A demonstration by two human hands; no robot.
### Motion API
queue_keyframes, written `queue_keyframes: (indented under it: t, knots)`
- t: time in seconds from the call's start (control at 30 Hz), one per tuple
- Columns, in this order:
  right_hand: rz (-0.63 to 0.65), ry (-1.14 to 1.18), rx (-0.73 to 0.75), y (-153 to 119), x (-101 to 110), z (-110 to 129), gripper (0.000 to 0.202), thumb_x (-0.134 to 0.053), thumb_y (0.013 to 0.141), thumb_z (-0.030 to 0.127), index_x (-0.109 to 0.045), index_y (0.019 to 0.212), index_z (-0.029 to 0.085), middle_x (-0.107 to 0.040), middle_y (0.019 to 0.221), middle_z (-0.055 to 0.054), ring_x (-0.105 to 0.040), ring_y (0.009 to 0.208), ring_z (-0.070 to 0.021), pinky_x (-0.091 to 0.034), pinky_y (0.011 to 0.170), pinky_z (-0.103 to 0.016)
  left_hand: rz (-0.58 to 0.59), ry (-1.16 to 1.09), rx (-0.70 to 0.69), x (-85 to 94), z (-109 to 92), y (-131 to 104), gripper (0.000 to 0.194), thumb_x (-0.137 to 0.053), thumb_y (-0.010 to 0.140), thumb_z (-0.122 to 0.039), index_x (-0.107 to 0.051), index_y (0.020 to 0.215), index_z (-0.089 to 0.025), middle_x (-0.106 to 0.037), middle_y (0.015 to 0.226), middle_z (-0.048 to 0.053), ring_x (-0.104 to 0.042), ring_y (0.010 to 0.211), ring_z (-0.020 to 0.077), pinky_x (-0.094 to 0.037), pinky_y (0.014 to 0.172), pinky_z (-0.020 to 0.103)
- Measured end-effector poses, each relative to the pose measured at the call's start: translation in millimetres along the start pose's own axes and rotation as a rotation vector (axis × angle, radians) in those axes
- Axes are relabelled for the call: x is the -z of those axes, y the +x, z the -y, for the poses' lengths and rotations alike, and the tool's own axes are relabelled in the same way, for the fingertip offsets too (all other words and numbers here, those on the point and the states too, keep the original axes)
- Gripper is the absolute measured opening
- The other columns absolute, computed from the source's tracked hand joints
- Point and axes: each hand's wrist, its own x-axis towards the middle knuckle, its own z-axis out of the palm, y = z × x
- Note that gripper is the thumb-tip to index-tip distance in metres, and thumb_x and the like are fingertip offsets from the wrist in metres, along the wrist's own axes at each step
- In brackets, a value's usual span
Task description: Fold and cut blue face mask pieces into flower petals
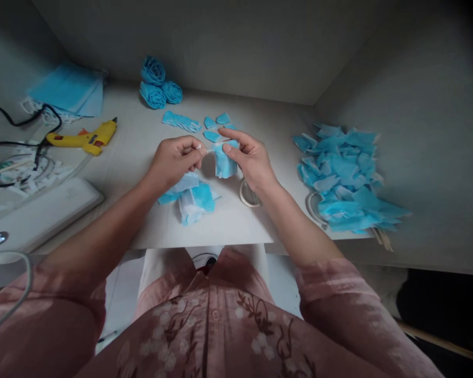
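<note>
Between the thumb and fingers of my right hand point(252, 157) is a piece of blue and white mask fabric point(225, 161), hanging down over the desk. My left hand point(179, 160) is closed in a pinch at the left edge of that piece; a small whitish bit shows at its fingertips, too small to name. Just beyond the hands lie several cut blue petals point(223, 118) and a row of overlapping blue pieces point(181, 122). Loose blue and white fabric pieces point(197, 202) rest below my left hand. A roll of tape point(244, 197) is partly hidden by my right wrist.
Three blue fabric roses point(153, 71) stand at the back. To the left are stacked face masks point(69, 89), a yellow glue gun point(98, 137) with a black cord, white scraps and a white device point(43, 215). A heap of blue fabric pieces point(342, 168) lies right, near scissor-like handles point(313, 207).
</note>
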Motion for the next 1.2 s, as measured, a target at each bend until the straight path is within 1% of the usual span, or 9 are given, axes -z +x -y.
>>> queue_keyframes:
  t: [0.1,0.17,0.33,0.53,0.63,0.8,1.0,1.1,1.2]
  knots:
    - [0.003,0.012,-0.020,1.9,4.5,-1.2,0.062,-0.072,0.082,0.071,-0.072,0.126,0.028,-0.070,0.140,-0.002,-0.063,0.134,-0.0268,-0.053,0.114,-0.048,-0.063,-0.029,-0.019,4.7,0.9,3.1,0.013,-0.066,0.081,-0.022,-0.058,0.071,-0.021,-0.058,0.055,-0.005,-0.047,0.049,0.0069,-0.038,0.050,0.021]
    - [0.009,0.011,-0.039,2.6,6.9,-1.7,0.064,-0.071,0.082,0.072,-0.071,0.129,0.028,-0.070,0.141,-0.003,-0.063,0.134,-0.0271,-0.055,0.111,-0.047,-0.077,-0.035,-0.019,7.7,0.1,4.4,0.017,-0.065,0.085,-0.027,-0.055,0.073,-0.021,-0.058,0.055,-0.006,-0.046,0.048,0.0058,-0.038,0.051,0.021]
    - [-0.002,0.004,-0.081,0.7,5.2,0.9,0.058,-0.070,0.084,0.069,-0.072,0.127,0.029,-0.072,0.135,-0.003,-0.062,0.133,-0.0276,-0.058,0.103,-0.044,-0.024,-0.085,0.052,10.0,0.4,5.4,0.032,-0.059,0.091,-0.049,-0.052,0.076,-0.022,-0.055,0.054,-0.005,-0.046,0.047,0.0070,-0.036,0.049,0.023]
    - [-0.010,0.018,-0.112,-0.2,3.6,1.9,0.057,-0.072,0.083,0.069,-0.074,0.125,0.030,-0.073,0.131,-0.003,-0.065,0.128,-0.0267,-0.058,0.101,-0.044,-0.013,-0.034,0.004,14.1,9.4,9.2,0.062,-0.051,0.085,-0.082,-0.042,0.064,-0.025,-0.045,0.048,-0.001,-0.042,0.046,0.0121,-0.032,0.048,0.029]
    - [-0.010,0.027,-0.118,-0.5,4.2,2.2,0.057,-0.072,0.083,0.068,-0.075,0.124,0.029,-0.074,0.130,-0.003,-0.065,0.126,-0.0264,-0.058,0.100,-0.043,-0.041,-0.051,0.008,16.1,11.0,10.6,0.067,-0.046,0.083,-0.088,-0.039,0.062,-0.025,-0.041,0.046,-0.002,-0.039,0.045,0.0115,-0.031,0.047,0.029]
    - [-0.016,0.065,-0.137,-1.1,4.7,3.1,0.054,-0.075,0.082,0.065,-0.075,0.121,0.028,-0.074,0.131,-0.003,-0.067,0.122,-0.0251,-0.058,0.101,-0.042,-0.052,-0.115,-0.017,17.8,9.2,12.4,0.059,-0.064,0.080,-0.080,-0.053,0.068,-0.023,-0.046,0.052,-0.003,-0.041,0.046,0.0094,-0.032,0.048,0.027]
    - [-0.030,0.071,-0.123,4.0,7.2,-0.8,0.053,-0.075,0.080,0.064,-0.076,0.118,0.027,-0.075,0.128,-0.003,-0.067,0.124,-0.0254,-0.057,0.101,-0.041,-0.041,-0.105,-0.072,21.4,3.9,12.6,0.046,-0.077,0.076,-0.067,-0.067,0.084,-0.023,-0.065,0.069,0.002,-0.057,0.058,0.0125,-0.045,0.058,0.027]
    - [-0.053,0.118,-0.135,7.0,8.6,-2.9,0.054,-0.078,0.076,0.063,-0.077,0.115,0.026,-0.076,0.127,-0.004,-0.068,0.121,-0.0243,-0.057,0.100,-0.038,-0.026,-0.169,-0.067,19.4,-1.2,11.1,0.038,-0.081,0.076,-0.056,-0.071,0.093,-0.023,-0.068,0.074,0.002,-0.059,0.061,0.0120,-0.047,0.062,0.028]
    - [-0.066,0.135,-0.149,8.8,9.4,-4.8,0.056,-0.080,0.073,0.064,-0.078,0.114,0.026,-0.076,0.126,-0.003,-0.069,0.118,-0.0237,-0.058,0.098,-0.037,-0.035,-0.227,-0.012,16.2,-8.9,10.5,0.032,-0.083,0.072,-0.041,-0.073,0.096,-0.022,-0.070,0.075,0.001,-0.060,0.063,0.0115,-0.048,0.064,0.028]
